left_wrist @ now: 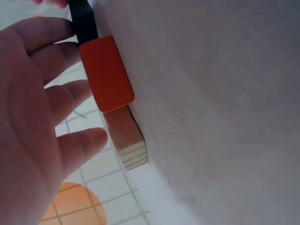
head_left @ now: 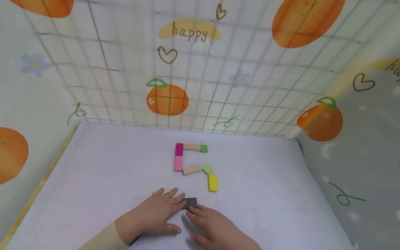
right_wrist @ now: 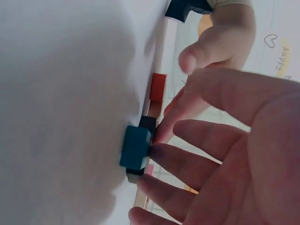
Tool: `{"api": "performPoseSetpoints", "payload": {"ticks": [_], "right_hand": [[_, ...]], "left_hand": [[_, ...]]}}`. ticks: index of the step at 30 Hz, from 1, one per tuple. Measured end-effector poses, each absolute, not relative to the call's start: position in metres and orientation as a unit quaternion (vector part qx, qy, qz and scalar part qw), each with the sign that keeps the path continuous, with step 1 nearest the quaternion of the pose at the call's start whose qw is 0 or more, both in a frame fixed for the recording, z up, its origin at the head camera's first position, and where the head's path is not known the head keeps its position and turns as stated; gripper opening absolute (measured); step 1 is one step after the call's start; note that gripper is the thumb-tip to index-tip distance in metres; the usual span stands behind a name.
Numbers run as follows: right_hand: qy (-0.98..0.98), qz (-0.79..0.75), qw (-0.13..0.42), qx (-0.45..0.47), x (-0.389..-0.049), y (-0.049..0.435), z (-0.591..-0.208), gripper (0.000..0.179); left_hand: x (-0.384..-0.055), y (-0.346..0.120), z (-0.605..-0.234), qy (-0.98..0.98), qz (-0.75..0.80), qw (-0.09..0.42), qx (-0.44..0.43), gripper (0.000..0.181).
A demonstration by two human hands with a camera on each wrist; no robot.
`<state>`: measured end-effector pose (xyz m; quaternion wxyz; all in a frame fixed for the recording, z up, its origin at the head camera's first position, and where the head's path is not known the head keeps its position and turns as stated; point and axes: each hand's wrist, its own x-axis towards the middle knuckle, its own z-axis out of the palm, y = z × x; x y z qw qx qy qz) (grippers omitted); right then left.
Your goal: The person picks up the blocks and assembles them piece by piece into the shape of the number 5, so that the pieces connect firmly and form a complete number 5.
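Note:
My left hand [head_left: 153,213] lies palm down over a short row of blocks, with its fingers spread. Under or beside its fingers are a pale wooden block [head_left: 161,191], an orange-red block [left_wrist: 107,74] and a black block [head_left: 190,202]. Two of its fingertips touch the black block in the left wrist view. My right hand [head_left: 218,227] reaches in from the right with extended fingers. One fingertip meets a teal block [right_wrist: 135,147], which stands in front of the black block in the right wrist view. In the head view the fingers mostly hide the teal block.
Farther back, blocks form a bent line: magenta [head_left: 179,149], pink [head_left: 178,163], two plain wooden ones [head_left: 192,170], green [head_left: 204,148], light green [head_left: 207,169] and yellow [head_left: 213,183]. A grid [head_left: 122,78] behind a printed curtain bounds the white tabletop [head_left: 265,194].

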<state>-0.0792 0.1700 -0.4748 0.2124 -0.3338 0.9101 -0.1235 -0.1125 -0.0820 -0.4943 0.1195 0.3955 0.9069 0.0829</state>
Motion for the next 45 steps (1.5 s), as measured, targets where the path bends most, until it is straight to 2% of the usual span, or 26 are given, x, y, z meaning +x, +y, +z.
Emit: {"api": "performPoseSetpoints", "payload": {"ticks": [3, 9, 12, 15, 19, 23, 28, 34, 37, 42, 45], "right_hand": [[0.906, -0.13, 0.216, -0.34, -0.077, 0.17, -0.473, 0.061], [0.91, -0.122, 0.159, -0.364, -0.074, 0.174, -0.472, 0.061], [0.918, -0.112, 0.147, -0.351, -0.075, 0.175, -0.472, 0.062], [0.923, -0.101, 0.162, -0.333, -0.076, 0.175, -0.474, 0.063], [0.926, -0.089, 0.191, -0.313, -0.077, 0.173, -0.479, 0.064], [0.926, -0.083, 0.189, -0.317, -0.076, 0.171, -0.482, 0.064], [0.917, -0.103, 0.186, -0.339, -0.074, 0.167, -0.481, 0.063], [0.892, -0.145, 0.223, -0.366, -0.075, 0.167, -0.479, 0.063], [0.891, -0.177, 0.228, -0.349, -0.077, 0.172, -0.476, 0.06], [0.905, -0.233, 0.189, -0.3, -0.079, 0.182, -0.468, 0.046], [0.909, -0.254, 0.119, -0.307, -0.078, 0.188, -0.468, 0.034]], "left_hand": [[-0.113, -0.08, -0.495, 0.908, 0.083, 0.125, 0.392, 0.083], [-0.113, -0.076, -0.496, 0.912, 0.069, 0.105, 0.39, 0.091], [-0.112, -0.073, -0.497, 0.915, 0.068, 0.087, 0.387, 0.092], [-0.11, -0.071, -0.493, 0.917, 0.072, 0.079, 0.385, 0.083], [-0.108, -0.068, -0.486, 0.919, 0.077, 0.092, 0.376, 0.067], [-0.107, -0.066, -0.482, 0.92, 0.077, 0.098, 0.371, 0.06], [-0.112, -0.063, -0.488, 0.915, 0.063, 0.105, 0.384, 0.061], [-0.119, -0.054, -0.496, 0.912, 0.055, 0.129, 0.387, 0.07], [-0.121, -0.049, -0.495, 0.908, 0.069, 0.145, 0.387, 0.069], [-0.123, -0.038, -0.487, 0.896, 0.112, 0.176, 0.392, 0.057], [-0.121, -0.032, -0.483, 0.888, 0.12, 0.186, 0.403, 0.056]]}}
